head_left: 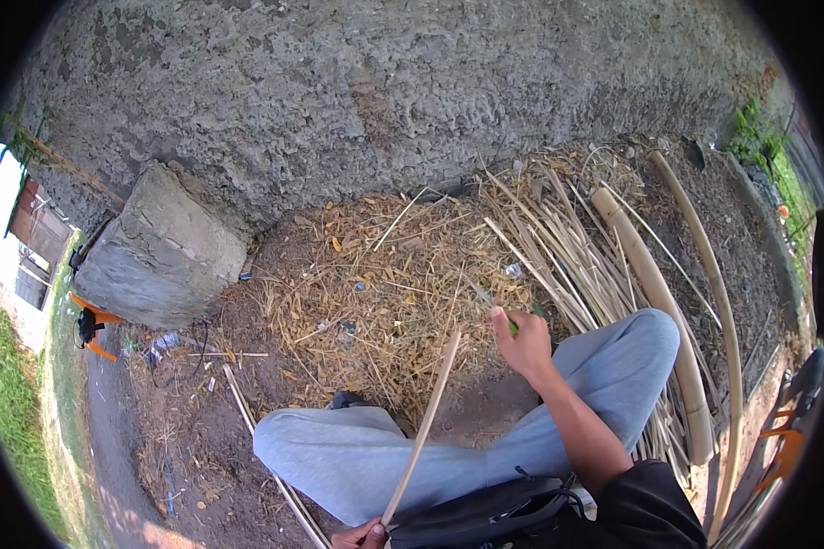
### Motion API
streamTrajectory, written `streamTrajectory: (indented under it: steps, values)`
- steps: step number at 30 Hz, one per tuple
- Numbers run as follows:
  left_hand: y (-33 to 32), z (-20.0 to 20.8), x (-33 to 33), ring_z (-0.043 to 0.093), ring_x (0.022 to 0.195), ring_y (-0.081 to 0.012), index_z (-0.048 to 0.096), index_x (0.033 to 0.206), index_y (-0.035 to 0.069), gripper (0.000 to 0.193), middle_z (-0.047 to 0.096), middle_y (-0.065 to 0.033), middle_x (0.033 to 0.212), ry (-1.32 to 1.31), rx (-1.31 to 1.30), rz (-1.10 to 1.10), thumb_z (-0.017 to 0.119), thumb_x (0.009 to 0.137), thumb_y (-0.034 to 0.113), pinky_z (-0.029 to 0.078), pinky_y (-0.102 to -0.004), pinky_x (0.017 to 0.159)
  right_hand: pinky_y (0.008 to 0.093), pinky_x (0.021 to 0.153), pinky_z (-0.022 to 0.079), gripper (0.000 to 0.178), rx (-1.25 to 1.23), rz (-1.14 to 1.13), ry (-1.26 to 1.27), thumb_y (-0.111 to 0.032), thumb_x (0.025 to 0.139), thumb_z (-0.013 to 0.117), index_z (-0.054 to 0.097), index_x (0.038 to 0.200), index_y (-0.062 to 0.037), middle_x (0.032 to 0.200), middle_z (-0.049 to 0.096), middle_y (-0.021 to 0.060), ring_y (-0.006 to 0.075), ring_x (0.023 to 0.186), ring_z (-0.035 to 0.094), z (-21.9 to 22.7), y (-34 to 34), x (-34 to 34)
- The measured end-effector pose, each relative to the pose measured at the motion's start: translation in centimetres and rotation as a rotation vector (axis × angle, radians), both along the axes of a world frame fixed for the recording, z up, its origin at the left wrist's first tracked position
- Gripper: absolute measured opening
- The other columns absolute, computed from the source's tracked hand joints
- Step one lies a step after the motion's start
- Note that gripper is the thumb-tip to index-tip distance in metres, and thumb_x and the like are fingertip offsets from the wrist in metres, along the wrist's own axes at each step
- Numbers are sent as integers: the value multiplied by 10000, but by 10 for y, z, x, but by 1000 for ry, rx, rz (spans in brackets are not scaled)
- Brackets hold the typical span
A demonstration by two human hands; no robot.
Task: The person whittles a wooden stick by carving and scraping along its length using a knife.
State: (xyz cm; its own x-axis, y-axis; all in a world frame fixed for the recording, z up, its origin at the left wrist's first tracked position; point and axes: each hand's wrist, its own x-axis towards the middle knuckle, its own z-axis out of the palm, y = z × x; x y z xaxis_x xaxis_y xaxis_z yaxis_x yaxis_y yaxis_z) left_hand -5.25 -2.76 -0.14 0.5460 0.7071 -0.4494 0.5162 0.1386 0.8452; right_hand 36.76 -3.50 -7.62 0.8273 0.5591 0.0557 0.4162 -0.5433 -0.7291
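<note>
Seated on ground, legs in grey trousers (375, 457) bent. Left hand (362, 534) at bottom edge, fingers wrapped round low end of a split bamboo strip (423, 428); strip runs up and slightly right over the left thigh, free tip near the litter. Right hand (520, 343) raised above right knee, fingers curled shut round a green-handled knife (487, 302), blade pointing up-left, apart from the strip's tip.

Strip prob. light, stiff yet springy, edges likely sharp and splintery; best held near base w/ full fist, as now, or mid-length to stop whip.

Thick bamboo poles (650, 284) lie right, thinner slats (549, 247) fanned beside them. Dry shavings (384, 293) heaped ahead. Concrete block (160, 252) left, against rough wall (384, 82).

Packaging: small pale scrap of wrapper (514, 270) among slats, another bluish bit (167, 340) by the block; no signs or labels legible.
</note>
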Motion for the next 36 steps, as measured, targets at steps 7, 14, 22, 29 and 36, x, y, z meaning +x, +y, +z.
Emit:
streamTrajectory:
  steps: [7, 14, 22, 29, 36]
  values:
    - [15, -13, 18, 393, 516, -36, 649, 794, 82, 334, 454, 65, 592, -51, -313, 226, 579, 1015, 323, 294, -234, 473, 444, 486, 417, 452, 197, 259, 140, -399, 959, 610, 661, 749, -1, 526, 521, 176, 360, 483, 550, 26, -5, -58]
    - [22, -10, 34, 391, 522, -41, 698, 912, 71, 277, 452, 71, 633, -43, -297, 129, 615, 990, 324, 306, -229, 480, 419, 466, 463, 286, 313, 509, -65, -295, 917, 683, 692, 832, -22, 587, 582, 134, 332, 494, 606, 24, -9, -90]
    - [6, -32, 34, 392, 528, -54, 663, 829, 71, 463, 449, 49, 590, 43, 145, 118, 513, 1021, 465, 313, -264, 481, 399, 416, 461, 271, 255, 578, -252, -324, 869, 739, 689, 776, -74, 579, 607, 67, 279, 449, 599, 21, -13, -100]
    - [3, -22, 24, 386, 524, -69, 671, 819, 56, 480, 442, 44, 577, 19, 60, 38, 513, 1022, 462, 310, -283, 477, 384, 372, 434, 286, 299, 415, -352, -353, 862, 741, 689, 740, -100, 568, 615, 51, 259, 415, 583, 14, -7, -80]
    - [0, -39, 8, 420, 520, -65, 690, 868, 43, 452, 473, 32, 576, 96, 146, -24, 516, 1031, 427, 331, -277, 469, 443, 395, 460, 375, 95, 349, -347, -467, 898, 665, 718, 755, -125, 570, 635, 91, 315, 424, 596, -1, 3, -53]
